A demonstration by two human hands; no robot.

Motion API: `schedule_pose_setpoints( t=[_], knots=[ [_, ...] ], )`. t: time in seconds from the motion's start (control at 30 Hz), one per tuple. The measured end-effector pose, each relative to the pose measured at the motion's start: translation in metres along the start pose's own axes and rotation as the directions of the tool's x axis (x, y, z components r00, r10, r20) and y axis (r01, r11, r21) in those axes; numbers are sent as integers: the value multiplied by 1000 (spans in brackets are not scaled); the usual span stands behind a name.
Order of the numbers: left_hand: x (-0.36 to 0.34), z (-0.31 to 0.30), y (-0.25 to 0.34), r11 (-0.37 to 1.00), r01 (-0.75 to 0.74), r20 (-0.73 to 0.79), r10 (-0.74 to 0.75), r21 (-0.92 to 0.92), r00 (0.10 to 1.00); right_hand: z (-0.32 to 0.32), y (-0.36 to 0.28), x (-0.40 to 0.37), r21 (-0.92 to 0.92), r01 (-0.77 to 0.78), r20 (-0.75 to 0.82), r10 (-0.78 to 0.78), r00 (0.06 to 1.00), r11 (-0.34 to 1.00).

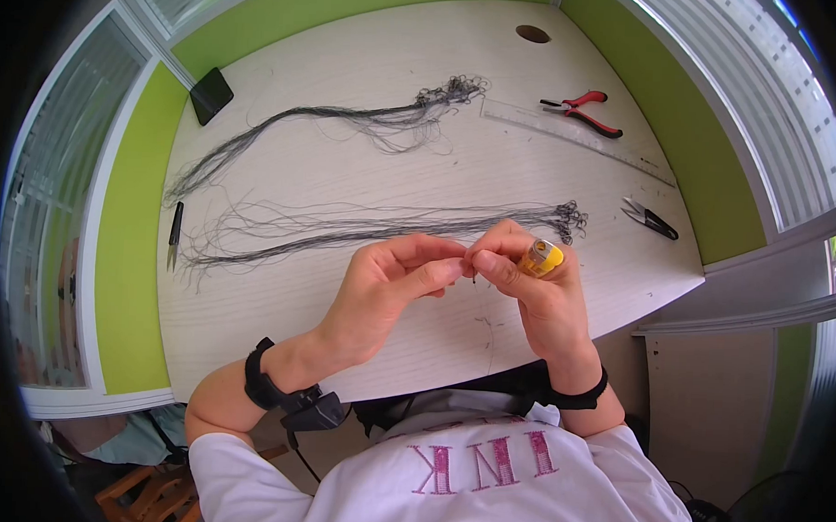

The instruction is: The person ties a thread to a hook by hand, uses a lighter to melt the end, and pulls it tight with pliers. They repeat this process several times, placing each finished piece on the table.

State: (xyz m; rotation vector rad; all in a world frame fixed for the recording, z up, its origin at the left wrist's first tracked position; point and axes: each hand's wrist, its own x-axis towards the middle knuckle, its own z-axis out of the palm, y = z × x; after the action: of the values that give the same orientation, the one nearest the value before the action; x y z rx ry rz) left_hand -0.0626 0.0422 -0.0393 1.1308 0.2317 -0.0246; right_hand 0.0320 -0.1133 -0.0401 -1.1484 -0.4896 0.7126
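Observation:
My left hand [380, 292] and my right hand [546, 298] meet fingertip to fingertip above the near part of the table. Both pinch at the same spot, and a tiny dark end [474, 280] pokes out below the fingertips. What it belongs to is hidden by the fingers. A yellow lighter [544, 259] with a metal top is tucked in my right hand, held by the curled fingers. Just beyond my hands lies a long bundle of thin dark strands [373, 230], with curled loops [569, 220] at its right end.
Farther back lies a second strand bundle [322, 112]. Red-handled pliers [584, 112] and a clear ruler [579, 138] are at the back right, thread snips [651, 219] at right. Tweezers [175, 234] and a black flat object [211, 96] lie left. Green partitions [135, 251] border the table [269, 320].

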Motion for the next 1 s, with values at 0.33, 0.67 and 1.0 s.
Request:
schedule_pose_setpoints(
  t=[0.33,0.67,1.0],
  knots=[
    [1,-1,-1,999,19,-35,-20,-32,999,-1,3,-2,-16,3,-60,-4,998,1000],
    [0,3,5,988,-38,-50,46,147,998,-1,-9,-2,-159,-81,-110,64,992,984],
    [0,7,12,966,-45,-32,55,255,998,-7,-7,1,-319,-21,6,24,1000,948]
  ],
)
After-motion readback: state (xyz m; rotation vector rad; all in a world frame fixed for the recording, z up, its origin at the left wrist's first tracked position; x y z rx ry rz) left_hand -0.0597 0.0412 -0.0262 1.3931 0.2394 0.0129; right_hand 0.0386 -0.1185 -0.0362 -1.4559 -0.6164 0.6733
